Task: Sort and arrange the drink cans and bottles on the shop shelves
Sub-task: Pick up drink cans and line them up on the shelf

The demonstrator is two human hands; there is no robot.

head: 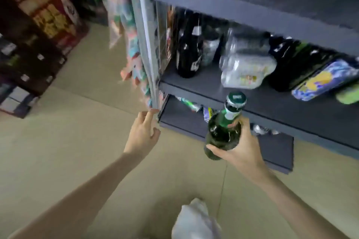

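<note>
My right hand (240,147) grips a green glass bottle (223,132) by its body, with the foil-capped neck pointing up toward the front edge of the dark grey middle shelf (194,87). My left hand (143,132) hangs with loosely curled fingers near the bottom of the shelf unit's metal corner post (147,54), holding nothing. On the middle shelf stand a dark bottle (189,52), a clear plastic-wrapped pack (246,68), another dark bottle (285,68) and a blue and yellow can (326,79) lying on its side.
A lower shelf (182,120) holds several small cans and packets. Colourful packets (128,44) hang on the unit's left side. Stacked drink cartons (38,31) line the far left. Beige tiled floor (77,122) lies below, with a white bag (196,221) near my feet.
</note>
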